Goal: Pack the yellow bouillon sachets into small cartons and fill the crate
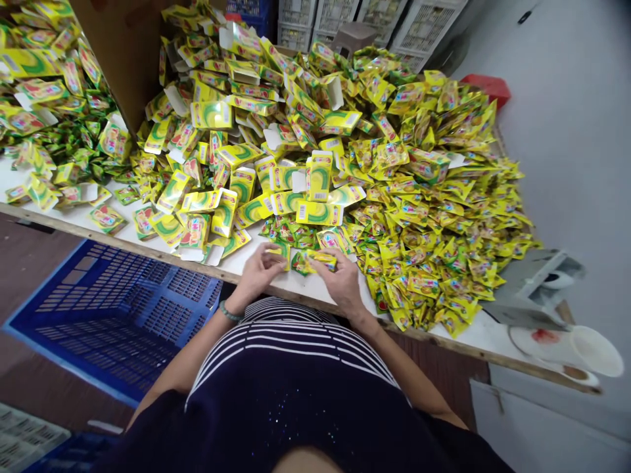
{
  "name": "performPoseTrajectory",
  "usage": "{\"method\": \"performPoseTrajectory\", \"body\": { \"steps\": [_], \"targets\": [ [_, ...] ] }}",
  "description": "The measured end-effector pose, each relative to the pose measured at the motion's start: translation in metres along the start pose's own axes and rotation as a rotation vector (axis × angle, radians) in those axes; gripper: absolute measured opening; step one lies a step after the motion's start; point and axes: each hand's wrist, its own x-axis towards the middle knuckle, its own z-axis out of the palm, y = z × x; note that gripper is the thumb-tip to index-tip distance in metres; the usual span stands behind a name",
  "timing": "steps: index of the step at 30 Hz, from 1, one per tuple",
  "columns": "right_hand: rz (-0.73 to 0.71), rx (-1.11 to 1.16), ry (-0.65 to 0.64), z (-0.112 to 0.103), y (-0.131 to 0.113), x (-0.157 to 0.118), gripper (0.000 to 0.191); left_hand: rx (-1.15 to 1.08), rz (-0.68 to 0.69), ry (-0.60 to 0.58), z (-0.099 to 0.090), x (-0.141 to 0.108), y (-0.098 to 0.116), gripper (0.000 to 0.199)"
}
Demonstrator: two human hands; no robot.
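At the table's near edge, my left hand (260, 270) is closed on a small yellow-green box (281, 253), with thumb and fingers at its side. To its right, my right hand (341, 277) pinches a yellow packet (325, 261). A green packet (299, 262) lies between the hands, touching or close to the yellow one; I cannot tell which. Just beyond the fingers are several green packets (290, 231) and a yellow box with a printed front (336, 239). Farther back, open-flapped yellow boxes (320, 176) lie in a heap.
Yellow packets (424, 256) form a large pile on the right. A cardboard panel (111, 59) stands at the left, with more boxes behind it. Below the table's left side sits a blue crate (113, 315). A grey metal device (535, 289) and a white bowl (596, 351) are at the far right.
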Motion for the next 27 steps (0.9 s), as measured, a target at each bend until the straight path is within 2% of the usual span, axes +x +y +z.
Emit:
{"method": "performPoseTrajectory", "body": {
  "steps": [2,3,7,10,12,15,17,19,21,23,27],
  "targets": [
    [-0.031,-0.108,0.109,-0.01,0.003,0.004,0.038,0.344,0.052,0.205,-0.014,0.003,0.002,0.039],
    [-0.039,-0.137,0.12,-0.012,0.004,0.006,0.037,0.522,0.066,0.271,-0.022,0.005,0.005,0.034],
    [-0.008,-0.047,0.024,-0.005,0.015,0.014,0.037,1.15,0.141,0.332,-0.045,0.012,0.016,0.026],
    [0.004,0.054,0.033,0.002,0.022,0.019,0.04,1.407,0.177,0.343,-0.051,0.013,0.022,0.029],
    [-0.014,0.06,0.047,0.002,0.023,0.021,0.041,1.426,0.187,0.316,-0.042,0.012,0.022,0.03],
    [-0.028,0.006,0.062,0.001,0.016,0.023,0.039,1.398,0.151,0.266,-0.014,0.012,0.019,0.045],
    [-0.037,-0.059,0.032,0.003,0.008,0.021,0.039,1.372,0.054,0.201,0.004,0.017,0.017,0.053],
    [-0.056,-0.129,-0.057,0.007,0.001,0.019,0.041,1.288,-0.085,0.145,0.013,0.023,0.015,0.057],
    [-0.073,-0.177,-0.136,0.011,-0.002,0.016,0.042,1.169,-0.201,0.128,0.012,0.029,0.014,0.056],
    [-0.069,-0.227,-0.167,0.012,-0.001,0.016,0.04,1.09,-0.232,0.138,0.005,0.031,0.012,0.053],
    [0.01,-0.334,-0.169,0.011,0.009,0.021,0.029,1.036,-0.102,0.221,-0.001,0.025,0.008,0.045]
  ]
}}
